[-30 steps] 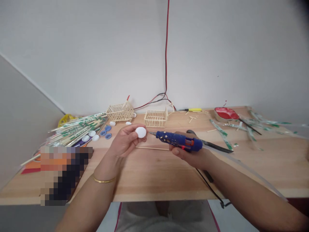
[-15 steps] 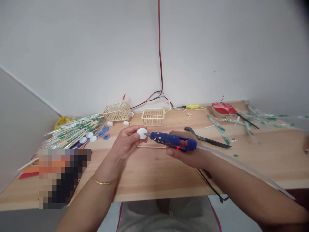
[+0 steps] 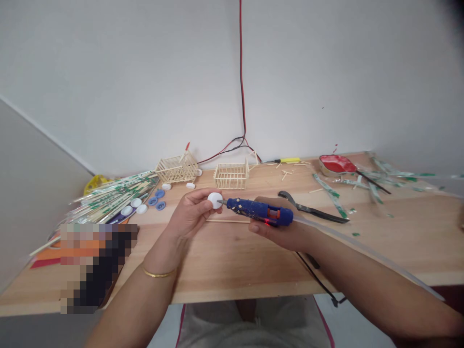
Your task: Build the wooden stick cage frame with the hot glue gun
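Between its thumb and fingers, my left hand [image 3: 190, 212] pinches a white bottle cap [image 3: 214, 200]. My right hand [image 3: 281, 234] is wrapped round a blue hot glue gun [image 3: 253, 210] with a small red light lit. The gun's nozzle reaches the cap's face; whether it touches cannot be seen. A long clear glue stick [image 3: 348, 246] trails from the gun's rear over my right forearm. Behind the hands stand a small open basket of thin sticks [image 3: 231, 176] and a stick cart [image 3: 177, 168] with white caps as wheels.
Wrapped chopsticks [image 3: 116, 198], white caps [image 3: 136, 203] and blue caps [image 3: 160, 194] lie at left. Black-handled scissors [image 3: 315, 211], a yellow-handled tool [image 3: 290, 160], a red dish [image 3: 337, 164] and torn wrappers [image 3: 375, 191] lie at right. A black cord [image 3: 319, 282] hangs over the front edge.
The whole view has shifted slightly. The glue gun's nozzle stays at the white bottle cap, and both hands keep nearly the same pose.
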The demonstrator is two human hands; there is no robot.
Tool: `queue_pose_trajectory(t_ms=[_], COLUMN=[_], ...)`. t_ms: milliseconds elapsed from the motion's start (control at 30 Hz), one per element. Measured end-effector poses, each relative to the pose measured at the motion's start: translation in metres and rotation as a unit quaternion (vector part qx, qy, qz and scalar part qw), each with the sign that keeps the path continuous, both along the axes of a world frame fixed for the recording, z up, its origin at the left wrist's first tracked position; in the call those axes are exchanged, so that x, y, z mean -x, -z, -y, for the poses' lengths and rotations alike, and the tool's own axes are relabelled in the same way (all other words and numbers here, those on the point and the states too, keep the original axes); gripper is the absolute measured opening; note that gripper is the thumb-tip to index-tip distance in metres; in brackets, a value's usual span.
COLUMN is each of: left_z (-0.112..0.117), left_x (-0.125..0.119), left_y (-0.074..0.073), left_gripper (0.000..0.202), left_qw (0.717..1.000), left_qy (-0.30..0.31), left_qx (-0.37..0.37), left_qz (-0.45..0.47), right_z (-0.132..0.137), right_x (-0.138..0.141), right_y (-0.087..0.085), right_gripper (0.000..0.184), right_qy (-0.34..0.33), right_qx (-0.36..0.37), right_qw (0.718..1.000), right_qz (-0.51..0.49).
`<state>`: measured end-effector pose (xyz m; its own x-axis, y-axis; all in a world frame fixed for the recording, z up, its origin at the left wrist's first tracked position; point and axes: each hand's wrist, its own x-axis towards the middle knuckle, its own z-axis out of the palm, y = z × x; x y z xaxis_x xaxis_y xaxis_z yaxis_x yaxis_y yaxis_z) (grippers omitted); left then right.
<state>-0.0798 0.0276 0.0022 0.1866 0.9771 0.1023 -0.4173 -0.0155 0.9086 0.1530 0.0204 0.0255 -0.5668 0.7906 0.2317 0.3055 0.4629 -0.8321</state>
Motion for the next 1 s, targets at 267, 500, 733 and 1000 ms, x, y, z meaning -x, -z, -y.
queue_pose_trajectory(t_ms=[267,500,733,1000], left_z=[-0.0008,-0.0026,-0.0029,-0.0044], left_x=[0.0,-0.0003,-0.0006,0.0024], left_y=[-0.0006,-0.001,0.0011,0.0039], left_gripper=[0.035,0.033,0.032,0.032], left_qw=[1.0,0.999,0.999,0.998], left_qy=[-0.013,-0.02,-0.032,-0.04], left_qx=[0.003,-0.003,0.002,0.0], left_qz=[-0.012,-0.028,-0.041,-0.052], right_z=[0.0001,-0.0011,-0.0023,-0.0032], right_x=[0.0021,0.0017,0.0036,0.0022], right_y=[-0.0015,-0.0031,-0.0018,-0.0032], right_gripper=[0.028,0.028,0.032,0.033], right_qy=[0.012,0.011,0.02,0.015], right_qx=[0.003,0.009,0.002,-0.005], right_qw=[1.0,1.0,0.999,0.998], right_qz=[0.01,0.019,0.035,0.054])
